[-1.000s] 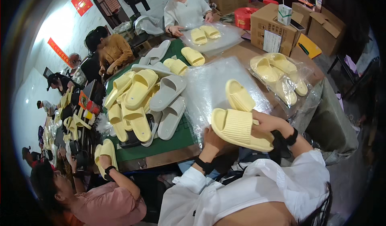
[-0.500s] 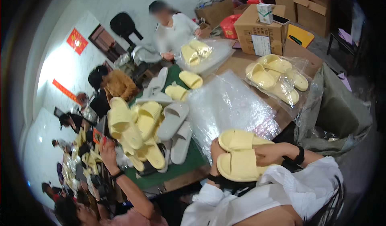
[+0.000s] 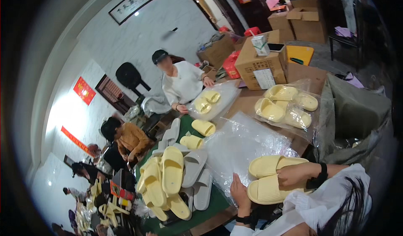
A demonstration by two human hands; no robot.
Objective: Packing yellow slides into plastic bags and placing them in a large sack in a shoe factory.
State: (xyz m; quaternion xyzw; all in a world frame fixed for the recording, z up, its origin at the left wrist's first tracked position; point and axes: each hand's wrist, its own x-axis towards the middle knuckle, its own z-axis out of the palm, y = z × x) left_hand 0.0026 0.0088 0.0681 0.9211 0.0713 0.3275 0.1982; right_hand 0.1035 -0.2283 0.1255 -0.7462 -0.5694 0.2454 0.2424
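Our right hand point(image 3: 294, 175) grips a stacked pair of yellow slippers point(image 3: 268, 179); our left hand point(image 3: 239, 192), fingers open, rests against plastic bags point(image 3: 243, 147).

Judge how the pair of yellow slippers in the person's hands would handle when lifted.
The yellow slippers look thick and foamy, so probably light and slightly bendy. The right hand presses on them and the left hand steadies the lower one's end; flat soles make rolling unlikely.

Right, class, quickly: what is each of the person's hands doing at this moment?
Left hand: open, fingers up against the lower yellow slipper.
Right hand: closed over the pair of yellow slippers, pressing on top.
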